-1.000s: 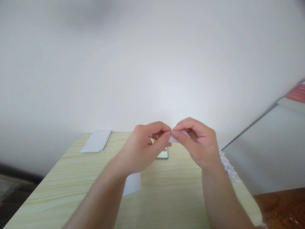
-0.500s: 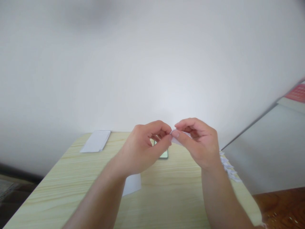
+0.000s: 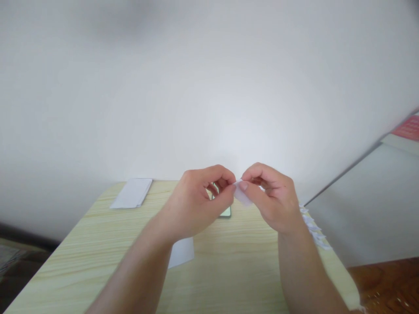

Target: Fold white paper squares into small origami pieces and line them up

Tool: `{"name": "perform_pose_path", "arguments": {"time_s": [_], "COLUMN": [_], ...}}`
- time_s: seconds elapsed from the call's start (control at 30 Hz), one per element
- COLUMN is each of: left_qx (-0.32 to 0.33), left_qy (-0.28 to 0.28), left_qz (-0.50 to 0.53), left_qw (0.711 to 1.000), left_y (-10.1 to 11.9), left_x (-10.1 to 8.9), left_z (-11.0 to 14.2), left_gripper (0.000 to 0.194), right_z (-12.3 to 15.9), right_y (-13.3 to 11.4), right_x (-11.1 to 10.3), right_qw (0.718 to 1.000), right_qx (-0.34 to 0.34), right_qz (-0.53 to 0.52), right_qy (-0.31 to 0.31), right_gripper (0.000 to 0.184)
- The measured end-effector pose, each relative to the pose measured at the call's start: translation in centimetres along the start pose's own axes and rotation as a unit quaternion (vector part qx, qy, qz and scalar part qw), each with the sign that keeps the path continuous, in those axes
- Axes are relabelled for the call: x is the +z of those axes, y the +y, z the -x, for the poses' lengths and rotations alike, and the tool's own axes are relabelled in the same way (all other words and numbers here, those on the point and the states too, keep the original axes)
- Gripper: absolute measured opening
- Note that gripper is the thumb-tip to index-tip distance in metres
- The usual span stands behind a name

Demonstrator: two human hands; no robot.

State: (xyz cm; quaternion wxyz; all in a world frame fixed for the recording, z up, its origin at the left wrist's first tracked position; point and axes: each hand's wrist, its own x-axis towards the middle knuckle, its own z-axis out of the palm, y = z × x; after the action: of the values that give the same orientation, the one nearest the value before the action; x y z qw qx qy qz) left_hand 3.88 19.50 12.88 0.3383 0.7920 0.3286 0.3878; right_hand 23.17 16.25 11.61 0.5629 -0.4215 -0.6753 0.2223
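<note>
A small piece of white paper (image 3: 242, 197) is held above the table, pinched at its upper edge by both hands. My left hand (image 3: 199, 200) grips its left corner between thumb and forefinger. Thumb and fingertips of my right hand (image 3: 275, 196) close on it just beside, so the two hands nearly touch. Fingers hide part of the paper, and its folds are hard to make out. Behind my left hand lies a phone (image 3: 225, 213) with a pale green screen, partly covered. A white paper sheet (image 3: 182, 252) rests under my left forearm.
A stack of white paper (image 3: 132, 193) lies at the table's back left. Along the right edge are several small folded white paper pieces (image 3: 314, 229). The wooden table (image 3: 229, 270) meets a white wall (image 3: 209, 87); a pale panel (image 3: 369, 205) stands at the right.
My right thumb and forefinger have come together on the paper, the hand shifting slightly left. More of the paper now shows hanging between the hands. My left hand stays nearly still.
</note>
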Motion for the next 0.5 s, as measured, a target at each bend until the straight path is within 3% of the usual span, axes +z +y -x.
{"name": "perform_pose_path", "arguments": {"time_s": [0.13, 0.33, 0.5], "left_qx": [0.0, 0.034, 0.027], "left_qy": [0.041, 0.038, 0.058], "left_qz": [-0.011, -0.039, -0.017], "left_qw": [0.999, 0.998, 0.998], "left_y": [0.09, 0.02, 0.01], "left_x": [0.04, 0.05, 0.1], "left_z": [0.01, 0.06, -0.08], "left_gripper": [0.011, 0.01, 0.009], "right_z": [0.0, -0.03, -0.08], "right_y": [0.18, 0.08, 0.08], "right_x": [-0.13, -0.14, -0.04], "right_qw": [1.0, 0.999, 0.999], "right_qx": [0.001, -0.016, -0.028], "right_qz": [0.022, 0.04, -0.016], "right_qy": [-0.001, -0.01, 0.02], "right_gripper": [0.01, 0.011, 0.011]}}
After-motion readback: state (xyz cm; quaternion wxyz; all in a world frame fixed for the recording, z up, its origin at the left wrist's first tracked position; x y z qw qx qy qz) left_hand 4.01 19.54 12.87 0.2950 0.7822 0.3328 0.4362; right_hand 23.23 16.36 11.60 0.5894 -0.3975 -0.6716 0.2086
